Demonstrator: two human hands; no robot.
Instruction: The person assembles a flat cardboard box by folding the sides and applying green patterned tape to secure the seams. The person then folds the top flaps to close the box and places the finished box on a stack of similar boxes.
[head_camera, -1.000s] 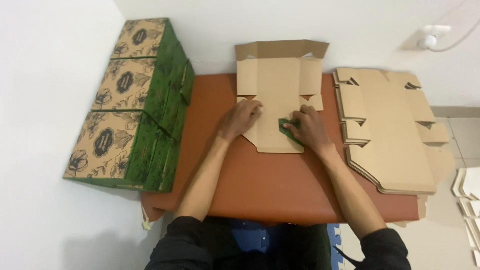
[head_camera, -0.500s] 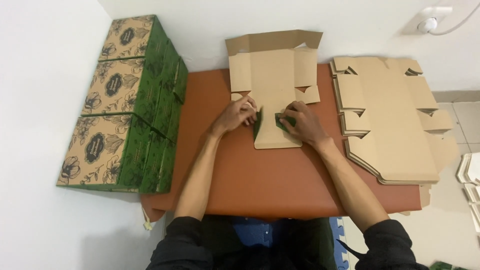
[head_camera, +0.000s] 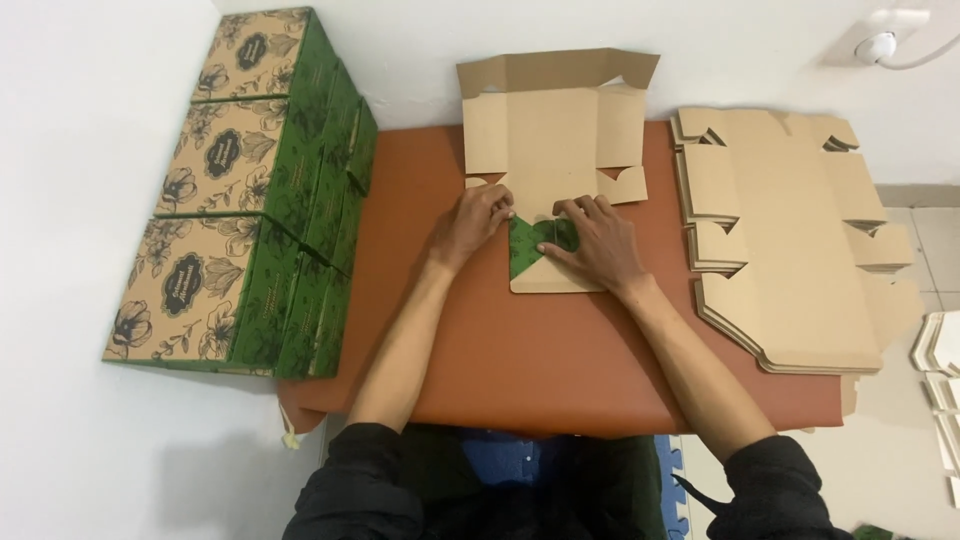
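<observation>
White wall behind, rust-brown tabletop (head_camera: 560, 360) in front of the person. Far left: three assembled green cardboard boxes with tan floral lids (head_camera: 240, 200), in a row along the table's left edge, touching each other. Centre: flat unfolded tan cardboard box blank (head_camera: 550, 130), far flaps tipped up against the wall, near end lying on the table. Left hand (head_camera: 475, 222) curled, fingertips pinching the left flap at the blank's near end. That flap and the right one are folded inward, green printed sides (head_camera: 522, 248) facing up. Right hand (head_camera: 592, 240) lies flat, fingers spread, pressing the right flap down. Right side: stack of flat tan box blanks (head_camera: 790, 240), well apart from the hands, overhanging the table's right edge.
</observation>
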